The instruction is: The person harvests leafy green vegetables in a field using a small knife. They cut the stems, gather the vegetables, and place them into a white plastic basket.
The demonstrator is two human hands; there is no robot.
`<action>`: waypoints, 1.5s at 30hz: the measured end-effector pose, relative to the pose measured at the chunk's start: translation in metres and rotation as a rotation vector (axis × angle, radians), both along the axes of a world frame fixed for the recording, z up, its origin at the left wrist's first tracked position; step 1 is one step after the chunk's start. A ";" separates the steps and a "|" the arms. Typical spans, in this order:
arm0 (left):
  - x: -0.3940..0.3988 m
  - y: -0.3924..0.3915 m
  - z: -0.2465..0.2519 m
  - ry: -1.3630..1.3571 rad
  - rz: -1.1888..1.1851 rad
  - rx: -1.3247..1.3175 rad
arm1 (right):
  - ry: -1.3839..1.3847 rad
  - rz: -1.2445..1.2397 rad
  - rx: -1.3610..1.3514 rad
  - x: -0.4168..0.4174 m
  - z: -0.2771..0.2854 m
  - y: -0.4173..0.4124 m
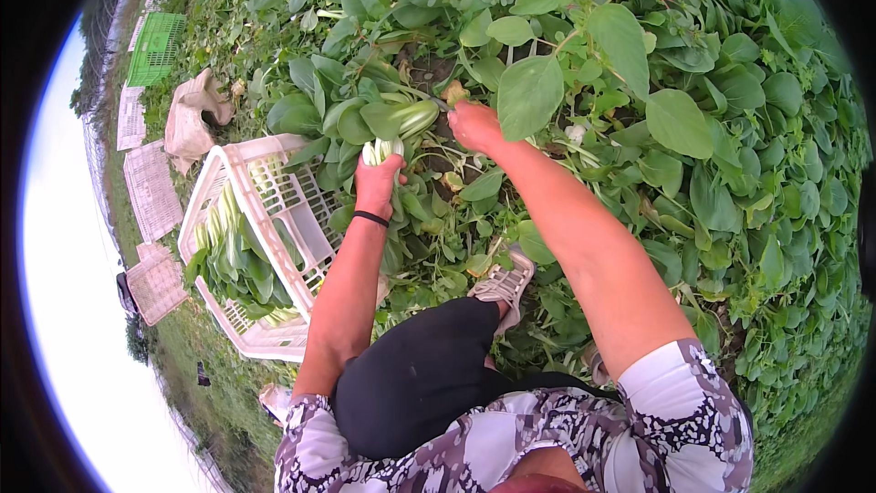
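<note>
My left hand, with a black band at its wrist, is closed around the pale stalks of bok choy, whose leaves point up and left. Ahead and to the right, my right hand holds a small knife; my fingers hide its handle. The blade tip is at the base of another bok choy head, which lies tilted just beyond my left hand. A white plastic crate stands left of my left forearm, with cut bok choy piled inside.
Rows of leafy greens grow on the right. A tall broad-leaved plant rises beside my right hand. At the far left are a beige sack, a green crate and several pale crates. My shoe stands among the plants.
</note>
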State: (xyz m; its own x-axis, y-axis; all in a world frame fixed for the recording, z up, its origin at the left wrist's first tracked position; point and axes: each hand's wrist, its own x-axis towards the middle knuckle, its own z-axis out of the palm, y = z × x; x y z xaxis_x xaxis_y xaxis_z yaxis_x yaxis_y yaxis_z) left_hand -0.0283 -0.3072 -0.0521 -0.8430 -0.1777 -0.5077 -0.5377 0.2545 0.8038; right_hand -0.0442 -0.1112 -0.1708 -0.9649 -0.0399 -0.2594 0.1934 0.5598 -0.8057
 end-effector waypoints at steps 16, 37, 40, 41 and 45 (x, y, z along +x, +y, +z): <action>0.102 0.035 0.048 0.186 -0.191 0.342 | -0.205 -0.535 -1.525 0.086 0.134 0.058; 0.067 0.048 0.083 -0.040 -0.468 0.573 | -0.209 -0.092 -0.849 0.106 0.180 0.048; 0.068 0.039 0.069 -0.091 -0.412 0.567 | -0.203 -0.013 -0.799 0.110 0.173 0.047; 0.066 0.032 0.068 -0.124 -0.323 0.589 | -0.331 -0.029 -0.825 0.116 0.173 0.054; 0.043 0.021 0.076 -0.093 -0.117 0.602 | -0.315 0.053 -0.344 0.124 0.111 0.071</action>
